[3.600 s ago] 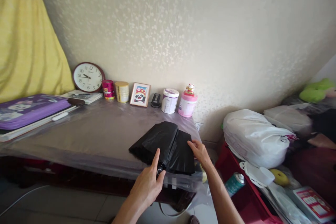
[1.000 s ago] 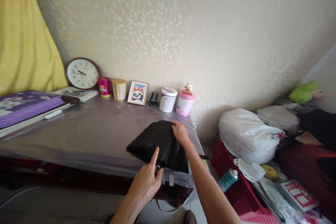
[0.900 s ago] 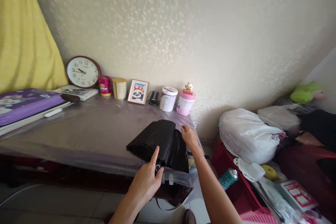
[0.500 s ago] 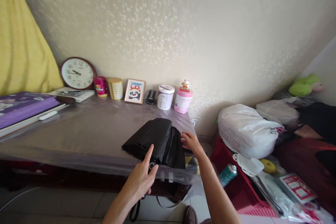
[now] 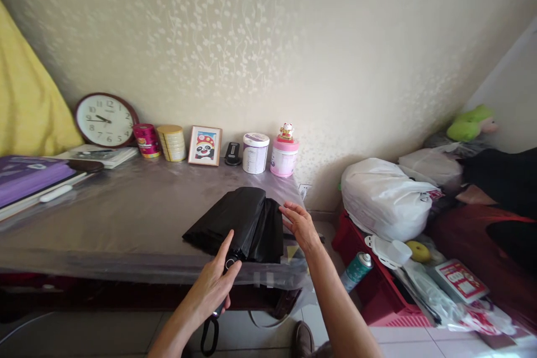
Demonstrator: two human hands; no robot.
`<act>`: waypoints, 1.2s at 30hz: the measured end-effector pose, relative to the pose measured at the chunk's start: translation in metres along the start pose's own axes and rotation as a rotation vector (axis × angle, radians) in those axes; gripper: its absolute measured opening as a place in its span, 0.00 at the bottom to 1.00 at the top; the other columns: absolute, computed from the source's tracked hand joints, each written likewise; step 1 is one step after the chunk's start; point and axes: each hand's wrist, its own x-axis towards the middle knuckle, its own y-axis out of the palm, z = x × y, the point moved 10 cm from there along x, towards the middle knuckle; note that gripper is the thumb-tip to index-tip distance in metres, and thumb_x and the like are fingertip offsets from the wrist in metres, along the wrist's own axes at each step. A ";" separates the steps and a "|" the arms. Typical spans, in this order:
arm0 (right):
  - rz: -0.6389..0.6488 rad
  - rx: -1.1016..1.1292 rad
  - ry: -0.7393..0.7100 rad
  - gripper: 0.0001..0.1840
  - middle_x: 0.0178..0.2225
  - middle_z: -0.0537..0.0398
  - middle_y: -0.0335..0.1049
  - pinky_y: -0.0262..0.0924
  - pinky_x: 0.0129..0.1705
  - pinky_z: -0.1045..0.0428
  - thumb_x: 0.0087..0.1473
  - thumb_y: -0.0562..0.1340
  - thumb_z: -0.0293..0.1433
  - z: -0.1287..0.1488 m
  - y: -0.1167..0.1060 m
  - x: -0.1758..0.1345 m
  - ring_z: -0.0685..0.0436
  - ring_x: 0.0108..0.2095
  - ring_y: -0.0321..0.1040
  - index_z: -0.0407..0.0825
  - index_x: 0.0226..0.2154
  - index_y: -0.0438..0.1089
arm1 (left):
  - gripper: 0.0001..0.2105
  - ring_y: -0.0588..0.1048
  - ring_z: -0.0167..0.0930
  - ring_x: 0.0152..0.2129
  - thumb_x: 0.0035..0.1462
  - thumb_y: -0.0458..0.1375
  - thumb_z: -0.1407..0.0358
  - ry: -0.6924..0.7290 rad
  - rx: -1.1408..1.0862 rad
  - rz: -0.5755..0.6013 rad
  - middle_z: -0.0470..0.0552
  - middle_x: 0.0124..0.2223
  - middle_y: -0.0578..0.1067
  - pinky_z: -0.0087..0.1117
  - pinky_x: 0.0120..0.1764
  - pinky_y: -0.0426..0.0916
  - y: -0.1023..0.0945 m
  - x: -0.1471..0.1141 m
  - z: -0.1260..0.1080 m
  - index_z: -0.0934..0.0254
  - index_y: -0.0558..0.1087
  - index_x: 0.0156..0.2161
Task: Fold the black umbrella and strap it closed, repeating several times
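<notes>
Looking forward and down from the head, above and behind the left grip (image 5: 211,286), facing the cream, leaf-patterned wall (image 5: 268,39) beyond; near, cutting off the grey, plastic-covered bench (image 5: 126,207) leftward of the grip.

Handle (image 5: 230,261) partly behind left hand (image 5: 212,284)

Beige wall (image 5: 356,67) with pale leafy vine pattern (image 5: 235,33), soft light. Yellow fabric curtain (image 5: 29,95) far left. Grey-brown, plastic-covered tabletop (image 5: 126,207) runs along the wall. White wall socket (image 5: 305,188) near the tabletop's right end. Grey tiled floor (image 5: 126,330) below.
</notes>
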 end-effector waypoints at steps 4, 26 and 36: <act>-0.133 -0.009 0.069 0.20 0.40 0.50 0.69 0.66 0.31 0.53 0.33 0.67 0.29 -0.014 -0.020 0.002 0.39 0.46 0.68 0.49 0.34 0.66 | 0.31 0.68 0.24 0.10 0.61 0.43 0.59 0.017 0.014 -0.019 0.36 0.22 0.62 0.21 0.13 0.61 -0.002 0.000 -0.001 0.49 0.31 0.63; -0.061 -0.239 0.066 0.14 0.20 0.59 0.71 0.61 0.22 0.54 0.36 0.67 0.39 -0.013 -0.009 -0.005 0.46 0.22 0.68 0.48 0.28 0.72 | 0.32 0.66 0.24 0.09 0.60 0.44 0.58 0.077 -0.076 -0.061 0.34 0.17 0.61 0.20 0.13 0.60 -0.003 -0.001 -0.007 0.56 0.33 0.64; 0.029 -0.182 -0.038 0.17 0.24 0.57 0.73 0.61 0.26 0.54 0.37 0.67 0.40 0.024 0.029 0.004 0.47 0.25 0.68 0.48 0.31 0.73 | 0.32 0.66 0.25 0.09 0.61 0.44 0.59 0.082 0.009 -0.041 0.35 0.15 0.62 0.21 0.16 0.60 0.005 -0.001 -0.007 0.60 0.33 0.64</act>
